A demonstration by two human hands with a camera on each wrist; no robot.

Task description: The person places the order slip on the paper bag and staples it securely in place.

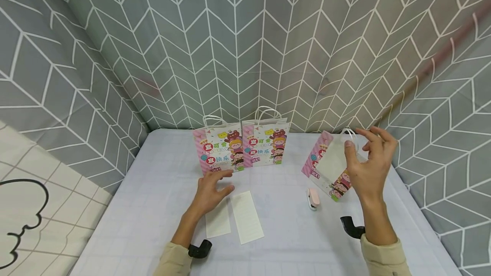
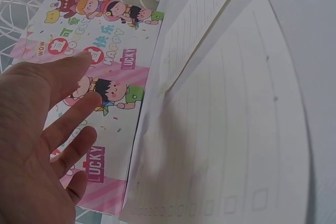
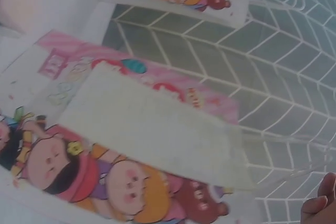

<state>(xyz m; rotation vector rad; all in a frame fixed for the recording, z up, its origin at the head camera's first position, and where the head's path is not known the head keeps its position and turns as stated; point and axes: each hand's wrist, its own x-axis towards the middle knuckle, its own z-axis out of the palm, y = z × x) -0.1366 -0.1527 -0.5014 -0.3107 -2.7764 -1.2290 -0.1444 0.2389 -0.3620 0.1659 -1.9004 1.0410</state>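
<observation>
My left hand (image 1: 210, 191) hovers with relaxed fingers over two lined paper slips (image 1: 247, 218), just in front of the left gift bag (image 1: 220, 148). In the left wrist view nothing lies between its fingers. My right hand (image 1: 371, 161) is beside the white handles (image 1: 349, 133) of a third gift bag (image 1: 316, 152), its thumb and fingers spread apart. A pale paper slip (image 3: 152, 121) covers part of this bag's front; how it is fixed is hidden. Only a few right fingertips (image 3: 317, 205) show in the right wrist view's corner.
Another gift bag (image 1: 265, 144) with the same cartoon print stands upright at the back, against the left one. A small pink stapler (image 1: 313, 199) sits in front of the right bag. Patterned grey curtains (image 1: 238, 46) border the white-covered table (image 1: 284, 225).
</observation>
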